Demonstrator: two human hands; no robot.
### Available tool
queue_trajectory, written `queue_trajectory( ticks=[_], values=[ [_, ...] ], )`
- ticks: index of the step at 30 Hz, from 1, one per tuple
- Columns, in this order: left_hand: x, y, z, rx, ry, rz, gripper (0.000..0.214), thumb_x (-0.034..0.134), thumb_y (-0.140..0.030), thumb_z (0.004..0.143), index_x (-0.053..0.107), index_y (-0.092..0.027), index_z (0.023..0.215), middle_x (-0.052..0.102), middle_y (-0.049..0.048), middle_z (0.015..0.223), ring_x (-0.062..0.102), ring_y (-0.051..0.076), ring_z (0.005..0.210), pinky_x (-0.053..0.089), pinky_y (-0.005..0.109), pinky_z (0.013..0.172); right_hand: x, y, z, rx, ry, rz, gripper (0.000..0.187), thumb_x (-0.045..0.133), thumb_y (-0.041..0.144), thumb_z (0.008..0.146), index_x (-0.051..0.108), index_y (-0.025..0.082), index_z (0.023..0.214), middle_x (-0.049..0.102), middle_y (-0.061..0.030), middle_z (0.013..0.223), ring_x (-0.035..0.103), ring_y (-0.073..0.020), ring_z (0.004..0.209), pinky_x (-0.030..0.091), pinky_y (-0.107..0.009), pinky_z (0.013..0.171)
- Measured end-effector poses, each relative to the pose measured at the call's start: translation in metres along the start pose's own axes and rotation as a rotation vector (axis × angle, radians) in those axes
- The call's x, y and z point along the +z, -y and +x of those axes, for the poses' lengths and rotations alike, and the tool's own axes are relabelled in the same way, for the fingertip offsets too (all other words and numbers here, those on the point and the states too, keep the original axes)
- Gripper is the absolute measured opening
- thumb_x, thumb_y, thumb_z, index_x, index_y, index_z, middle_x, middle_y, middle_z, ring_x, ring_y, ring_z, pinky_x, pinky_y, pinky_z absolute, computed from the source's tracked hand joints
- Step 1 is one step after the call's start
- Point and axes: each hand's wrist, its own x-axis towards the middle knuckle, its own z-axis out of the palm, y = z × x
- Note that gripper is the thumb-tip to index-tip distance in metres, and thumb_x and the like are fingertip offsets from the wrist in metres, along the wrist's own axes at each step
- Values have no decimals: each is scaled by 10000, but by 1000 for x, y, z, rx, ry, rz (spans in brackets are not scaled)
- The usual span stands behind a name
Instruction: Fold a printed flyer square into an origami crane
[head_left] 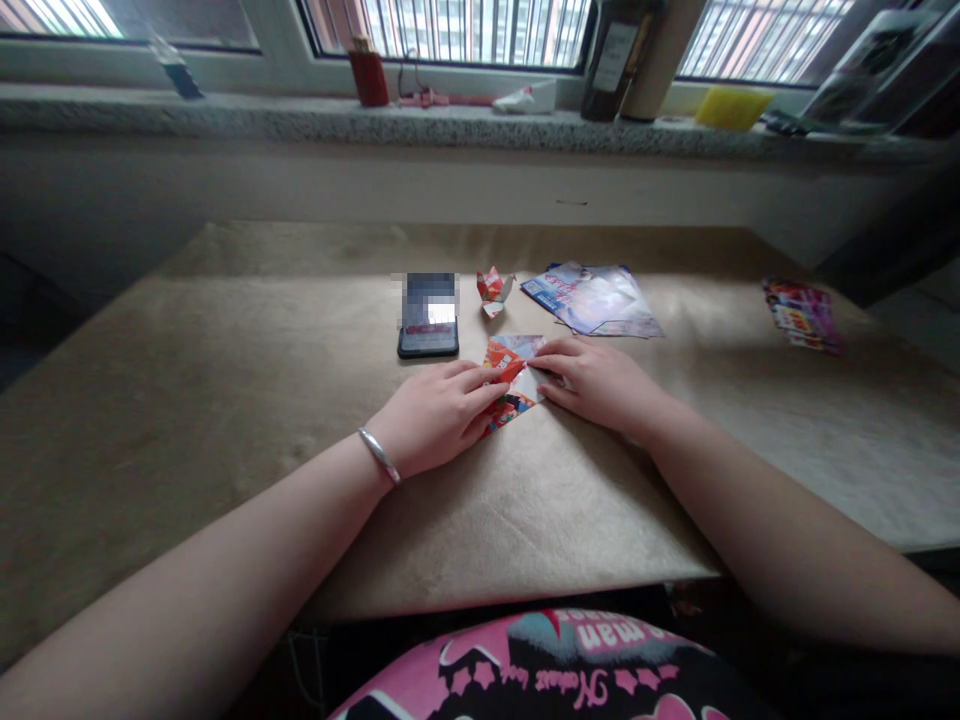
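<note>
A folded piece of colourful printed paper (517, 405) lies on the table between my hands, its orange, white and blue faces showing. My left hand (446, 415) rests on its left side with the fingers stretched out flat over it. From the right, my right hand (592, 385) touches the paper, fingertips pressing on its upper middle and right edge, fingers extended. Just beyond the paper stands a small red and white origami piece (493, 290) with pointed tips. A phone (427, 340) with a partly blurred screen lies to the left of it.
Several printed sheets (600, 298) are stacked behind my right hand. Another colourful printed leaflet (802, 315) lies at the table's far right. Along the stone windowsill (285, 122) stand a red container (368, 75), a dark bottle (611, 60) and a yellow block (733, 107).
</note>
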Motion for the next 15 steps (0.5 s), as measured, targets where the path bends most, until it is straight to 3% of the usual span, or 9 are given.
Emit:
queue_trajectory(
  ticks=[6, 15],
  values=[
    [1, 5, -2, -36, 48, -24, 308, 472, -256, 888, 618, -167, 1145, 611, 79, 1211, 553, 212, 1107, 467, 387, 970, -4, -1, -3, -63, 18, -29, 470, 556, 463, 824, 615, 153, 1172, 585, -120, 1240, 529, -280, 1106, 424, -417, 949],
    [-7, 1, -2, 24, 67, -80, 292, 410, -263, 932, 674, -209, 1042, 679, 24, 1067, 607, 180, 980, 507, 330, 872, 3, -7, 0, -34, 15, 11, 381, 476, 347, 898, 605, 152, 1199, 592, -108, 1234, 540, -241, 1099, 430, -382, 958]
  ],
)
